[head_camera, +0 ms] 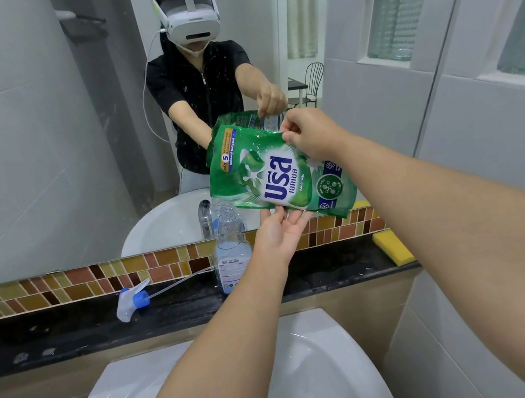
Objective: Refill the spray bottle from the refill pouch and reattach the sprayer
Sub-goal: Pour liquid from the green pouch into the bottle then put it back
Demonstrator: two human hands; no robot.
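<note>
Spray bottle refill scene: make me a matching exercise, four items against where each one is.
Items:
1. refill pouch
2. spray bottle
3. sprayer
4. yellow sponge

Places:
A. lying on the dark ledge, left of the bottle
B. held up between both hands
C. right end of the ledge
D. upright on the ledge, neck open

Pairs: 1-B, 2-D, 3-A, 4-C

Refill pouch point(279, 175): green, blue-white logo. Spray bottle point(229, 249): clear. Sprayer point(131, 300): white, blue collar. Sponge point(394, 246): yellow. Tabletop point(67, 330): black. Tile strip point(60, 288): brown-orange-yellow mosaic
</note>
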